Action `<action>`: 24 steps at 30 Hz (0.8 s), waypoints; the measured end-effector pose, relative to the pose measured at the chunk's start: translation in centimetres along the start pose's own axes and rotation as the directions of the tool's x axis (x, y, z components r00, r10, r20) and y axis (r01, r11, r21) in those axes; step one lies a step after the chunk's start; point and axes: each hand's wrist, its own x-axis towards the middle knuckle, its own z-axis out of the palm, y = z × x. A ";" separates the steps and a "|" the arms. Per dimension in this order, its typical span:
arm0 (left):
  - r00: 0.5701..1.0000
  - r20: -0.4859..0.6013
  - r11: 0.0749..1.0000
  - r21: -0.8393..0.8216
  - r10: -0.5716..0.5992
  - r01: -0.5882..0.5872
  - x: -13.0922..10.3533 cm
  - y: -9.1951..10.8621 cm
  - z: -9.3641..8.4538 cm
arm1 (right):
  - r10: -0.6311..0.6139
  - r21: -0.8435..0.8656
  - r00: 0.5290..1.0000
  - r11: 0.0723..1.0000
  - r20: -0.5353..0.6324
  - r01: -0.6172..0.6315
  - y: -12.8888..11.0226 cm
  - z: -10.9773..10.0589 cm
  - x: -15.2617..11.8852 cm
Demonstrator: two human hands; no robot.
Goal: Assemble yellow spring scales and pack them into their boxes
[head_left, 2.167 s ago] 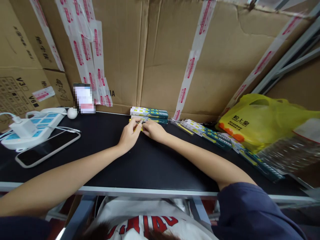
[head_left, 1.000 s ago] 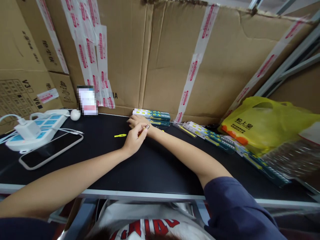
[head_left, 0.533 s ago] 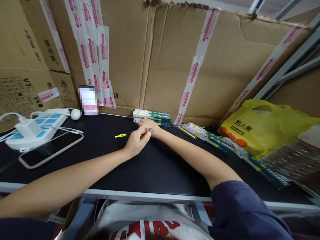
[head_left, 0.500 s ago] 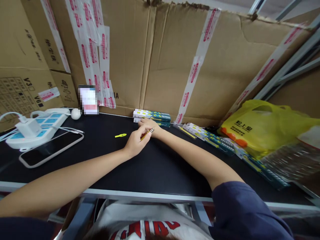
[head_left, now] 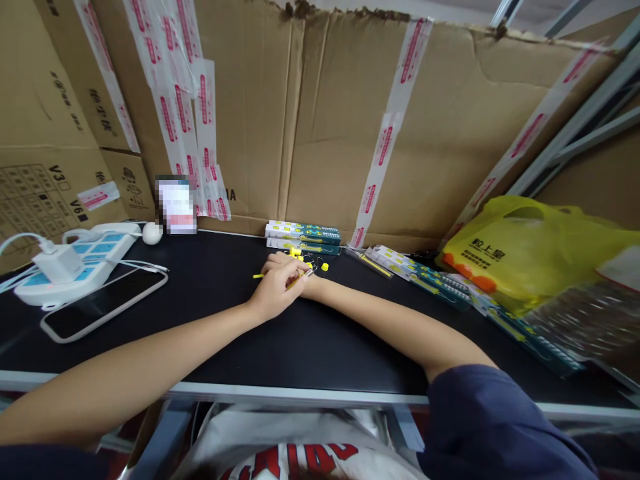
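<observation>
My left hand (head_left: 277, 292) is closed around a slim gold-coloured rod with a shiny metal end (head_left: 309, 273). It lies across the front of my right hand (head_left: 274, 259), whose fingers are mostly covered. From the left side of the hands pokes a small yellow plastic piece (head_left: 257, 276); whether my right fingers grip it I cannot tell. Just behind and beside my right wrist, several small yellow pieces (head_left: 325, 267) with thin dark wires lie on the black tabletop (head_left: 320, 340).
Slim printed boxes (head_left: 303, 235) are stacked against the cardboard wall. More boxes (head_left: 420, 277) and a yellow plastic bag (head_left: 515, 253) stand to the right. On the left are a power strip (head_left: 107, 240), a phone (head_left: 105, 303), a white ball (head_left: 152, 233) and an upright blurred screen (head_left: 177, 207).
The yellow piece from the left of the tabletop is now farther right, against my hands and partly hidden. Small yellow pieces now show behind my right wrist. My left hand still holds the rod.
</observation>
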 end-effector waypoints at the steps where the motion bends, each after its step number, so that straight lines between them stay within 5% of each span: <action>1: 1.000 0.017 1.000 0.009 -0.009 0.009 0.0 0.0 0.0 | -0.063 0.006 0.997 0.998 0.052 0.062 0.3 -0.9 -0.5; 4: 0.998 0.021 0.995 0.078 -0.065 0.063 0.1 -0.4 -0.1 | -0.126 0.031 0.990 0.992 0.059 0.125 1.4 -3.4 -2.7; 6: 0.995 -0.003 0.984 0.146 -0.103 0.103 0.2 -0.8 -0.1 | -0.003 0.162 1.000 0.987 -0.013 0.005 2.0 -4.5 -4.5; 12: 0.990 0.013 0.944 0.304 -0.142 0.132 0.3 -1.2 -0.2 | 0.242 0.668 0.970 0.720 0.014 -0.189 2.1 -5.0 -6.3; 17: 0.987 0.085 0.957 0.272 -0.133 0.106 0.2 -1.0 -0.3 | 0.300 0.767 0.954 0.616 -0.019 -0.179 1.5 -4.7 -5.8; 24: 0.983 0.110 0.951 0.289 -0.144 0.107 0.3 -1.3 -0.2 | 0.327 0.872 0.940 0.426 0.100 -0.241 1.1 -5.0 -6.3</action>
